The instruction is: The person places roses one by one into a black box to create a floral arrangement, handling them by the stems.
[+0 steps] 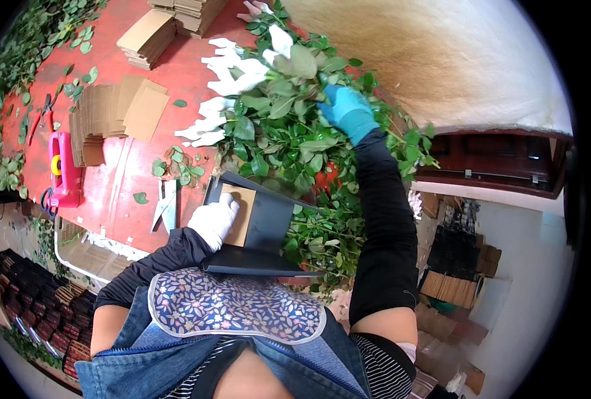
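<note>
On the red desk (pixel 195 60), the left hand (pixel 217 219) is lying flat on a cardboard sheet (pixel 241 214), seating it in the dark tray (pixel 263 229). The right hand (pixel 347 110) is closing on the leafy stems (pixel 289 133), steadying the bunch beside the tray.

A bundle of leafy green stems (pixel 289 133), its heads wrapped in white paper sleeves (pixel 225 86), lies across the red table with the wrapped heads pointing away from the person. A dark grey angled tray (pixel 269 226) sits at the near table edge, a tan cardboard sheet (pixel 242 213) lying flat inside it under the stems' lower ends.
</note>
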`<state>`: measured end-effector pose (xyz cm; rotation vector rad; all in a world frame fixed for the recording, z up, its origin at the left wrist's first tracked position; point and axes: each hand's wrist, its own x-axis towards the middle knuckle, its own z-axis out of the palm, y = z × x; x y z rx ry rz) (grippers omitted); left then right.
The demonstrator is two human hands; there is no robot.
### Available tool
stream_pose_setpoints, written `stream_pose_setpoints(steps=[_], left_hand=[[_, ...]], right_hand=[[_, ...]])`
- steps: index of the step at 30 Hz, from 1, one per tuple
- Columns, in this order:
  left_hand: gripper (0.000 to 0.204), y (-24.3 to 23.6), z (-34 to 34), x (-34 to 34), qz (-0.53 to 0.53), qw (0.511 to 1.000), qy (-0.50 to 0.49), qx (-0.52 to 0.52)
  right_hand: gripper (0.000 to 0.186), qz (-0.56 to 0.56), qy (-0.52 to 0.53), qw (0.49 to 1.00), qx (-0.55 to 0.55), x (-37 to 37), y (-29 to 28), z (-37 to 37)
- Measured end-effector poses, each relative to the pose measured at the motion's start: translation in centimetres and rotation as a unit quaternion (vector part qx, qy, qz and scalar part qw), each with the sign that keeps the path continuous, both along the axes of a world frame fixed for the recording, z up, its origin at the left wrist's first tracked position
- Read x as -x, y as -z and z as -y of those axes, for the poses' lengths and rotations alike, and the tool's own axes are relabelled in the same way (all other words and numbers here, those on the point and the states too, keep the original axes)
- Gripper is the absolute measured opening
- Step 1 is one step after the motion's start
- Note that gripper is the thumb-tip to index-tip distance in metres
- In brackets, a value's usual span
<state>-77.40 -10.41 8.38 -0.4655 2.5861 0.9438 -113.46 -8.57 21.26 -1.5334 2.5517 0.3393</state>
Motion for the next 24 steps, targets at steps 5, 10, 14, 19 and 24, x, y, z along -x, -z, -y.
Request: stream_pose_setpoints(steps=[5,10,14,19,24], left_hand=[[0.054,0.9,-0.4,-0.1,-0.013,1.000,-0.016,0.007],[0.052,0.7,-0.4,-0.1,-0.008,1.000,-0.020,-0.010],[0.049,0.3,-0.3,-0.2,-0.021,1.000,-0.012,-0.008],[0.050,0.0,-0.2,-0.2,-0.020,1.000,-0.006,0.000],[0.055,-0.1,-0.2,0.0,0.001,1.000,-0.017,-0.007]], right_hand=[[0.045,0.105,0.015,0.986,-0.127,-2.5,7.5,1.8],[0.067,0.117,0.052,0.985,-0.114,-3.5,10.0,1.4],[0.046,0.090,-0.022,0.995,-0.030,-3.0,5.1,-0.2],[0.034,0.057,0.057,0.991,0.103,-0.7,-1.0,-3.1],[0.030,0.252,0.063,0.924,0.281,1.4,-2.6,-5.0]])
